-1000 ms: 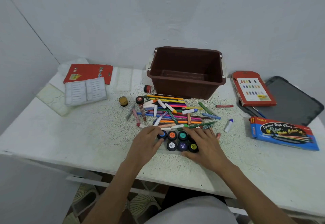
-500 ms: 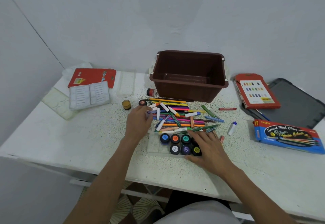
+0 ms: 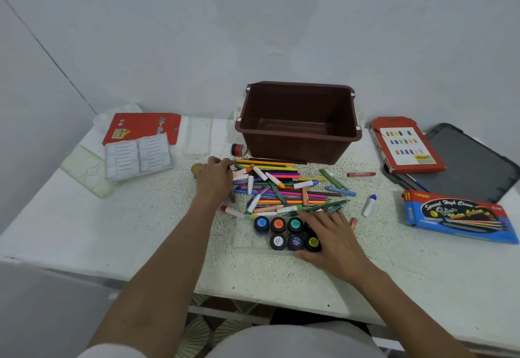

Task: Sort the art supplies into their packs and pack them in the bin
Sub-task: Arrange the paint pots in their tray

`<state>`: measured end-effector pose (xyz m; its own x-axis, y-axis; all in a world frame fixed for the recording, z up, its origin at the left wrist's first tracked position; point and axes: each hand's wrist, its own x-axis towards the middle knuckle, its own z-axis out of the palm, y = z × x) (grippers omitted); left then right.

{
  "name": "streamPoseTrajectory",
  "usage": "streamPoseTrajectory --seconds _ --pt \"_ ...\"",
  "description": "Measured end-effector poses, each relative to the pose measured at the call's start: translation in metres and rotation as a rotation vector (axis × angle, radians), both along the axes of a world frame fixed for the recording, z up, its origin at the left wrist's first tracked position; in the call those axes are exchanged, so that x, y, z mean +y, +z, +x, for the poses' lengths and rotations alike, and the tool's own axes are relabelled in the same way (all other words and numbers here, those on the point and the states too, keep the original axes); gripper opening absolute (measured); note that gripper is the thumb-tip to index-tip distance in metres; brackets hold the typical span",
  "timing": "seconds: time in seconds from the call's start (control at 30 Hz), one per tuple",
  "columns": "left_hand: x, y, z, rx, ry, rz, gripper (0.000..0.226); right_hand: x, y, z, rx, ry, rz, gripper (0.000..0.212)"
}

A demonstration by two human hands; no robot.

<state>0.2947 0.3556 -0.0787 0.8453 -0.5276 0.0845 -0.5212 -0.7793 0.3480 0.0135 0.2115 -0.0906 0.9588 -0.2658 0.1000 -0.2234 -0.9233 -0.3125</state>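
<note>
A brown bin [image 3: 298, 146] stands empty at the back of the table. In front of it lies a pile of coloured pencils, pens and crayons [image 3: 281, 186]. A clear tray [image 3: 247, 234] near me holds several small paint pots [image 3: 278, 224]. My right hand [image 3: 334, 242] lies over the tray's right end, thumb at its front edge. My left hand [image 3: 215, 179] is at the pile's left edge, its fingers curled over a spot where a dark-lidded paint pot stood; the pot itself is hidden.
Left: a yellow pot [image 3: 196, 167], a white blister tray [image 3: 138, 156], a red pack [image 3: 143, 127], a palette [image 3: 87, 169]. A red pot [image 3: 238, 149] sits by the bin. Right: a red box [image 3: 408, 146], a dark lid [image 3: 472, 160], a blue pencil box [image 3: 458, 221], loose crayons [image 3: 369, 205].
My left hand left the tray of pots and reached up and left to the pile's edge, covering the dark-lidded pot. My right hand stayed on the tray.
</note>
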Motion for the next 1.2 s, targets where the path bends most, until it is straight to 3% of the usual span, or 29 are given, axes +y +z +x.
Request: streamPoseTrajectory --seconds 0.13,0.33,0.53,0.83,1.2 --pt "0.01 -0.002 -0.004 -0.011 0.076 -0.242 0.03 0.0 -0.001 0.001 -0.01 0.001 -0.01 0.086" --pt "0.029 0.022 -0.049 0.116 -0.007 -0.441 0.04 -0.001 0.001 0.0 -0.006 0.008 0.001 0.085" --pt "0.06 0.033 -0.102 0.311 -0.094 -0.411 0.03 0.0 0.0 -0.001 -0.009 0.006 0.007 0.086" --pt "0.075 0.01 -0.14 0.241 -0.193 -0.228 0.025 0.001 0.001 -0.002 -0.014 -0.001 0.022 0.085" --pt "0.077 -0.006 -0.152 0.284 -0.286 -0.342 0.023 0.001 0.001 -0.002 0.002 -0.011 0.049 0.085"
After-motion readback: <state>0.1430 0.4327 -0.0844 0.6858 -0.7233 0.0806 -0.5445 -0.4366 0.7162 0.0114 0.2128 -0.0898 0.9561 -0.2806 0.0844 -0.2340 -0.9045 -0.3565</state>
